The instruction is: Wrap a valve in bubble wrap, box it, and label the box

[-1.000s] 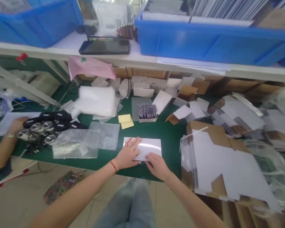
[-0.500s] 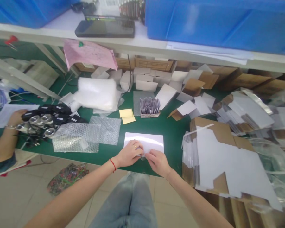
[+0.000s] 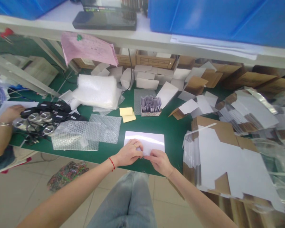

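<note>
A glossy white rectangle (image 3: 154,139) lies on the green table in front of me; whether it is a sheet or a flat box I cannot tell. My left hand (image 3: 130,152) rests over its lower left part, fingers curled and closed at the near edge. Beside it, my right hand (image 3: 161,161) is pinched, with thumb and forefinger meeting my left fingertips at that edge. What lies between the fingertips is too small to make out. Just beyond the white rectangle are yellow sticky notes (image 3: 127,114) and a small open box of folded leaflets (image 3: 151,105).
Bubble wrap sheets (image 3: 106,128) and black items with silvery round ends (image 3: 45,117) lie left, near another person's hand (image 3: 10,115). White-and-brown flattened cartons (image 3: 228,161) are piled right. A shelf (image 3: 142,38) carrying blue bins (image 3: 216,19) crosses above small white boxes (image 3: 147,83).
My right forefinger has straightened towards my left fingertips, and a small clear round spot under them is now less visible. The camera view has shifted slightly. The white rectangle stays in place.
</note>
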Action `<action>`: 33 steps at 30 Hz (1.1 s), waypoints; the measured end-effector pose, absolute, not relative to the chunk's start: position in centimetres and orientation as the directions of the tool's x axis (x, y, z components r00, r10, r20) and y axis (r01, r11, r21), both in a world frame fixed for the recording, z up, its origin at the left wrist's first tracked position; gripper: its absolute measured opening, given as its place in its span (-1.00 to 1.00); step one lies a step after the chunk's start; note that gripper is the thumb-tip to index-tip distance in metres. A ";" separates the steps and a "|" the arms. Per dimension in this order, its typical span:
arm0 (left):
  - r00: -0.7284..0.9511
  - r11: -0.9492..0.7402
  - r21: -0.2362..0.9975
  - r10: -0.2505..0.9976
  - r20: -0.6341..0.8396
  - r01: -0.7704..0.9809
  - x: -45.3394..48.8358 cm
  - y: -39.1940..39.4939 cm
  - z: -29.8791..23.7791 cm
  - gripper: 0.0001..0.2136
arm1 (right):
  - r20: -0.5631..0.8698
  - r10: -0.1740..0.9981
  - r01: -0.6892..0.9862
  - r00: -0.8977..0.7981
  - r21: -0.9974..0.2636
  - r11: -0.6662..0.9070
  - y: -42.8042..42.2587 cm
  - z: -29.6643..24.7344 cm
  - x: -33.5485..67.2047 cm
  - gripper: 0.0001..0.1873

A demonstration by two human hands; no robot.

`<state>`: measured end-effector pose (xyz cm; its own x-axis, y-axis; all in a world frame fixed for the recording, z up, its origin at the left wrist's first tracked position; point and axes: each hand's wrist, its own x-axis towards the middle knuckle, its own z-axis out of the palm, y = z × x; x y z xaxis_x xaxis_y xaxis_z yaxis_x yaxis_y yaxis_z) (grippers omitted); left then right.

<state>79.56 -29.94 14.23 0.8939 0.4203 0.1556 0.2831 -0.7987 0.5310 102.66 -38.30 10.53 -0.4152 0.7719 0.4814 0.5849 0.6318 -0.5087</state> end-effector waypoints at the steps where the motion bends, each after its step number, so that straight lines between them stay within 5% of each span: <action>1: 0.893 -0.795 0.538 0.421 0.160 0.278 79.5 -29.9 14.2 -0.84 | 0.487 0.769 0.580 -0.414 -0.510 0.635 -38.3 10.5 102.7 -0.64; 14: 0.894 -0.798 0.535 0.418 0.163 0.276 79.6 -29.8 14.3 -0.82 | 0.405 0.839 0.616 -0.364 -0.571 0.543 -38.3 10.9 102.7 -0.84; 23: 0.872 -0.794 0.488 0.473 0.124 0.362 79.7 -29.9 14.1 -0.83 | 0.359 0.863 0.709 -0.357 -0.497 0.500 -38.5 10.5 102.0 -0.93; 33: 0.887 -0.811 0.486 0.440 0.141 0.325 79.7 -29.8 14.1 -0.85 | 0.397 0.792 0.667 -0.464 -0.432 0.607 -38.2 10.8 102.6 -0.69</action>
